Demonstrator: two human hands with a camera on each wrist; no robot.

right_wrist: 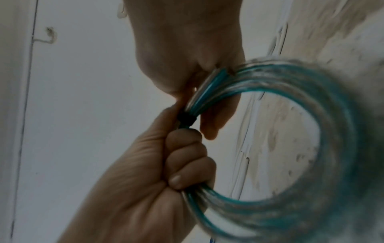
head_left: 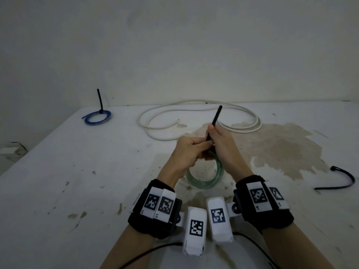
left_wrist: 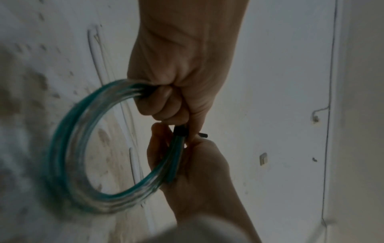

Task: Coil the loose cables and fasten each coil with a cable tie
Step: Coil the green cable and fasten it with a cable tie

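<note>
The green cable coil (head_left: 206, 177) hangs just above the counter (head_left: 77, 171), in front of the loose white cable (head_left: 194, 121). Your left hand (head_left: 186, 152) grips the bunched loops in a fist; your right hand (head_left: 219, 144) pinches the black cable tie (head_left: 215, 119), already wrapped around the bundle, its tail pointing up. You look to be cinching it. Next, pull the tail firmly while bracing the coil. No containers are in view. The blue coil (head_left: 97, 116), left of the white cable, is tied; a spare tie (head_left: 342, 179) lies to its right.

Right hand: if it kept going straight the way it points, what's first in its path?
Probably the white cable lying loose on the table just beyond the right hand. Depth is unclear, so the hand might pass above it.
</note>
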